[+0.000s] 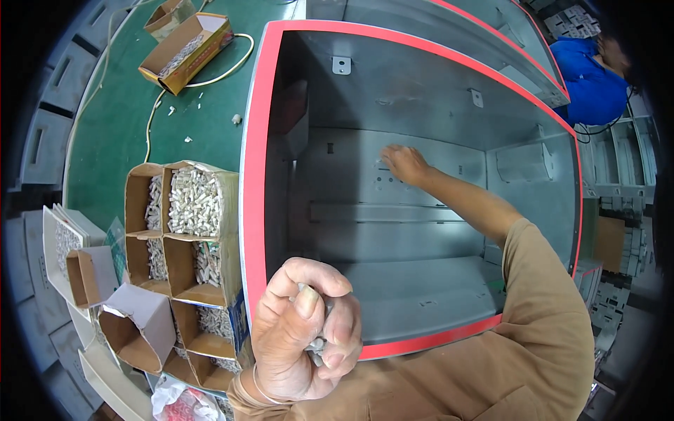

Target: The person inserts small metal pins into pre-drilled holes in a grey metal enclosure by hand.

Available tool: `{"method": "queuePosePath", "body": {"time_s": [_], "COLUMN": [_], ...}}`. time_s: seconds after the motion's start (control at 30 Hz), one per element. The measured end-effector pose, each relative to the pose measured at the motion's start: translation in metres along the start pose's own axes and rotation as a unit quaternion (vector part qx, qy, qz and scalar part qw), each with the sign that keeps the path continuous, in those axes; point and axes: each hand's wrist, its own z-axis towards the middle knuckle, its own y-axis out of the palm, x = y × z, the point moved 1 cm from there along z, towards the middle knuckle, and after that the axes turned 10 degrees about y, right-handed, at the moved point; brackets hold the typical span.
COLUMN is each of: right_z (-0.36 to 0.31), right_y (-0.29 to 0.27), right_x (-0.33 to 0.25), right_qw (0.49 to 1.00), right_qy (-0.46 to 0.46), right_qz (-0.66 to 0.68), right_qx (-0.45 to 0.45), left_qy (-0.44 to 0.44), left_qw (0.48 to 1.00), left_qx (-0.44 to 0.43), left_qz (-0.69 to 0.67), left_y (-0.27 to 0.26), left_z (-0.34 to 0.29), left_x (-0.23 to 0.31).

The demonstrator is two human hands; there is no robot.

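Held up near the front rim, my left hand (300,323) is closed around several small greyish-white pieces (317,344), partly hidden by the fingers. A large grey metal cabinet (393,281) with a pink-red rim lies before me, its open side up. My right arm reaches into it. Down at the inner panel, my right hand (406,165) has its fingers bent together beside a group of small holes (390,179); whatever its fingertips hold, if anything, is hidden.
Left of the cabinet, a divided cardboard box (168,235) holds many small whitish parts. A yellow-brown carton (188,52) lies on the green table (112,133) beside a pale cable (149,126). Another metal cabinet (393,17) stands beyond. A person in blue (591,81) is at far right.
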Motion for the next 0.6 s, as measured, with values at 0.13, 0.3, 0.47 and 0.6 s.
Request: {"method": "queuePosePath", "body": {"time_s": [0.13, 0.3, 0.47, 0.6], "right_z": [0.001, 0.003, 0.005, 0.013], "right_y": [0.000, 0.006, 0.008, 0.006], "right_x": [-0.003, -0.006, -0.007, -0.012], "right_qw": [1.000, 0.999, 0.997, 0.991], "right_qy": [0.009, 0.029, 0.072, 0.111], "right_qz": [0.015, 0.033, -0.008, -0.050], "right_qx": [0.006, 0.015, 0.004, -0.050], "left_qy": [-0.001, 0.012, 0.020, 0.015], "left_qw": [1.000, 1.000, 1.000, 1.000], "left_qx": [0.005, 0.005, 0.008, 0.006], "left_qz": [0.003, 0.004, 0.001, -0.001], "left_y": [0.000, -0.001, 0.000, 0.000], "left_z": [-0.002, -0.002, -0.002, -0.002], "left_x": [0.001, 0.002, 0.001, 0.003]}}
